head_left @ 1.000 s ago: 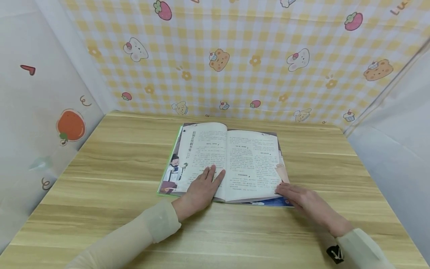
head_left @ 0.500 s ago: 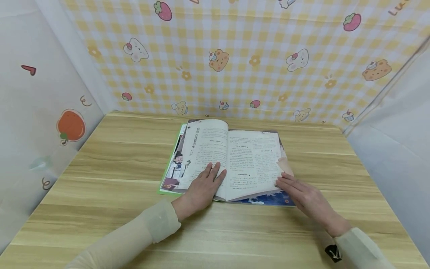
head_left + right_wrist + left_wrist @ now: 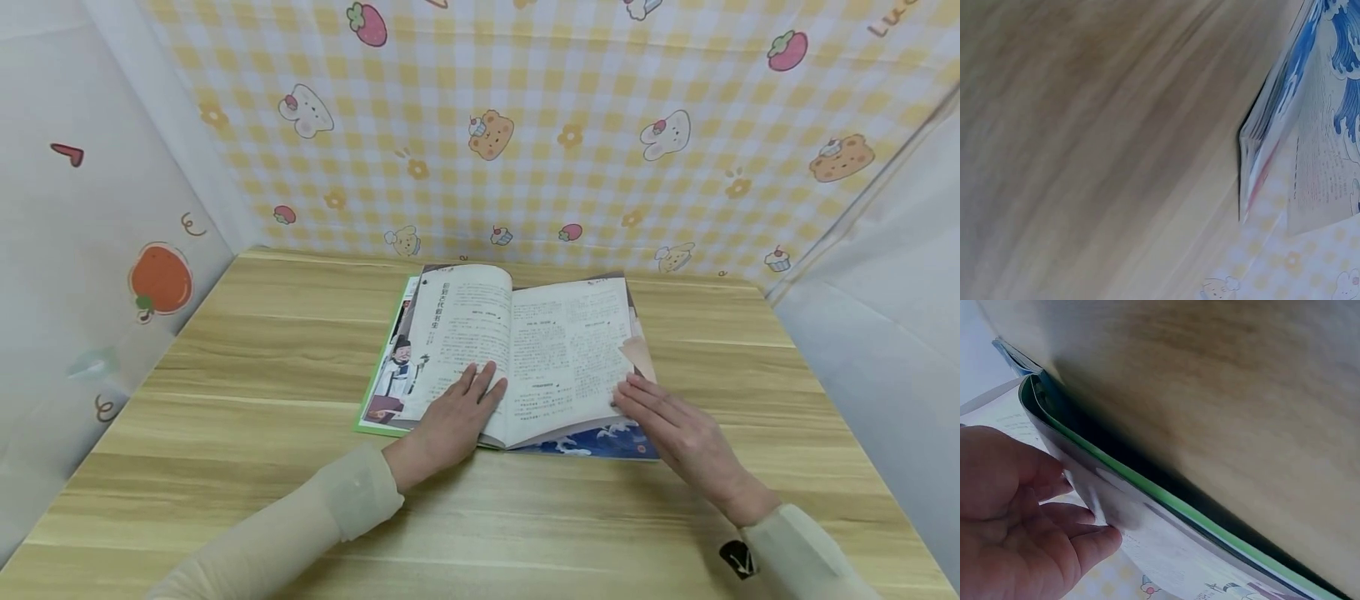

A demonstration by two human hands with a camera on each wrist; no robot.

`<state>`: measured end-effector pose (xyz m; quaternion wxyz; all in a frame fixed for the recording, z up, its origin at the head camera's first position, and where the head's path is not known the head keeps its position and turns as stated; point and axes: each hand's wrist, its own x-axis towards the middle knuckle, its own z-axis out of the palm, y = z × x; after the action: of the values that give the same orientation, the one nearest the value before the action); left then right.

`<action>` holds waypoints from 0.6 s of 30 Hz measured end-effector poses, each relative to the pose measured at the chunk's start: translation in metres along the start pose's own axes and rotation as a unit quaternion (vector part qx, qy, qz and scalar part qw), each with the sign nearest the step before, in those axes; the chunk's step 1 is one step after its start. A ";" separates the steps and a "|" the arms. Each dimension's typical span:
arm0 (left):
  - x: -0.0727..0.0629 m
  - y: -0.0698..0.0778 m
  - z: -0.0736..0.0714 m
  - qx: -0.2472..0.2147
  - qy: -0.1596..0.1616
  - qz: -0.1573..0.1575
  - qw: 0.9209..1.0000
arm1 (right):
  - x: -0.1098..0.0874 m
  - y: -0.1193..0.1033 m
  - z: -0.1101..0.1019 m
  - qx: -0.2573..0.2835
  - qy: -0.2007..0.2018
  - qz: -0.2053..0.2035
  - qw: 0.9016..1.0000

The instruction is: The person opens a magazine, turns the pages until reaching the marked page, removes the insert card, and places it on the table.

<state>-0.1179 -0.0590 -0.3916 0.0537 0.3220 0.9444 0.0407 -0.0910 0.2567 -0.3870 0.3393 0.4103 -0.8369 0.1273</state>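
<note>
An open magazine (image 3: 562, 350) lies on the table, with printed columns on both pages and a drawn robed figure on the left page (image 3: 468, 333). My left hand (image 3: 450, 421) rests on that page beside the spine, fingers spread; the left wrist view also shows the hand (image 3: 1029, 519) against the paper. At the lower outer corner of the right page, my right hand (image 3: 690, 437) holds the raised leaf by its edge, its thumb hidden. Beneath the leaf a blue wave picture (image 3: 600, 439) shows. The right wrist view catches the lifted leaf (image 3: 1325, 156) but not the hand.
The wood-grain table (image 3: 247, 350) spreads around the magazine. Behind it hangs a yellow checked cloth (image 3: 570, 179) with cartoon prints, and pale cloth walls (image 3: 60, 275) flank the table. A black tag (image 3: 738, 558) shows by the right sleeve (image 3: 798, 546).
My right hand has moved slightly up and raised the right leaf, uncovering more of the blue picture. The left page has shifted a little rightward; my left hand stays nearly still.
</note>
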 end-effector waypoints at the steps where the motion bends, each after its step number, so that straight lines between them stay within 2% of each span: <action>1: 0.000 0.000 0.000 -0.001 0.002 0.001 1.000 | 0.001 -0.001 0.000 -0.001 0.000 0.002 1.000; 12: 0.002 0.002 -0.003 -0.017 0.022 0.004 1.000 | 0.008 -0.004 -0.001 -0.004 0.013 0.005 1.000; 18: 0.008 0.009 -0.009 -0.030 0.020 0.008 0.999 | 0.011 -0.005 -0.002 -0.003 0.014 0.004 1.000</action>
<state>-0.1196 -0.0476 -0.3824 0.0438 0.3269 0.9410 0.0755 -0.0908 0.2486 -0.3784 0.3517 0.4039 -0.8342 0.1316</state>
